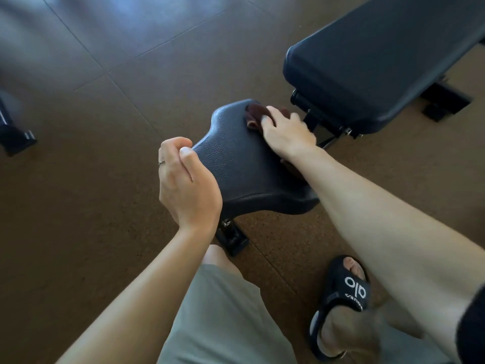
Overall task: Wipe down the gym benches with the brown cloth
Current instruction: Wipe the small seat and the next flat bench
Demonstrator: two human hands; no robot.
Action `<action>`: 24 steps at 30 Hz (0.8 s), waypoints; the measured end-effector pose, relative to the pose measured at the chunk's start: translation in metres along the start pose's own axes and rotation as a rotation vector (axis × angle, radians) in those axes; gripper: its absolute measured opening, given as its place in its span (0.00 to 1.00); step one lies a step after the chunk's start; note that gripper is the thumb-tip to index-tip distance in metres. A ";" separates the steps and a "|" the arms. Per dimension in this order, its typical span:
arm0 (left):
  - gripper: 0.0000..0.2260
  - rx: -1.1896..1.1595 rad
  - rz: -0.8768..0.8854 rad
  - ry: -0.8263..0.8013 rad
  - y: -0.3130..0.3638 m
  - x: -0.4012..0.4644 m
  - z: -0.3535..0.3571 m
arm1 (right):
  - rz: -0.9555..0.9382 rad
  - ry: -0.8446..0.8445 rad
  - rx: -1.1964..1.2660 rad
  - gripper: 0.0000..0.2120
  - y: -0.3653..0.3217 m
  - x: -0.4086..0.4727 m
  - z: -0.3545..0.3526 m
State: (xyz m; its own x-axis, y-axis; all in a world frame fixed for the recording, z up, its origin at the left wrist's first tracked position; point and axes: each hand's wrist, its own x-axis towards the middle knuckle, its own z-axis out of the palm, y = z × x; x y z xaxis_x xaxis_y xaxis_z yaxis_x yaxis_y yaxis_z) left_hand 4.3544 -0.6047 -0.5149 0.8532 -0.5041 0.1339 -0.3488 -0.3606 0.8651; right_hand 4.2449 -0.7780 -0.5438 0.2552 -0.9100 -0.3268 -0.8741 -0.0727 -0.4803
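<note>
The right hand (286, 131) is pressing the bunched brown cloth (256, 115) onto the far end of the black seat pad (244, 164) while the left hand (183, 179) is gripping its near edge, so firm, overlapping strokes are probably serving best.

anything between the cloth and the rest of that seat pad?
Nothing visible. The right hand holds the brown cloth on the seat pad; bare pad lies ahead. The left hand only grips the pad's left edge.

Brown cloth (256, 115) lies on black seat pad (236, 158).
</note>
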 end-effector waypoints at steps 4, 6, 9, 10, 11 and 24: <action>0.18 -0.068 -0.002 0.011 -0.003 0.000 -0.001 | -0.290 -0.045 0.008 0.22 -0.067 -0.016 0.025; 0.16 -0.181 -0.020 0.032 -0.003 0.001 -0.003 | -0.501 -0.090 0.013 0.21 -0.079 -0.052 0.034; 0.13 -0.402 -0.191 0.128 -0.006 0.004 -0.007 | -0.604 0.028 0.077 0.20 -0.056 -0.107 0.035; 0.13 -0.453 -0.267 0.142 -0.007 0.007 -0.007 | -0.597 0.071 0.096 0.21 -0.040 -0.122 0.035; 0.15 -0.490 -0.321 0.147 -0.007 0.008 -0.007 | -0.594 0.086 0.107 0.21 -0.025 -0.134 0.034; 0.22 -0.795 -0.633 -0.065 -0.018 0.027 -0.046 | -0.789 0.065 -0.051 0.20 -0.069 -0.121 0.044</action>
State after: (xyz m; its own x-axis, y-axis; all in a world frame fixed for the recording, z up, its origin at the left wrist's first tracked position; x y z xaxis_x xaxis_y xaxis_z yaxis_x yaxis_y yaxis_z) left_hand 4.4012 -0.5753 -0.5043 0.7608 -0.4519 -0.4657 0.5381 0.0381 0.8420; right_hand 4.2922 -0.6454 -0.5068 0.7842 -0.6037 0.1433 -0.4632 -0.7233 -0.5120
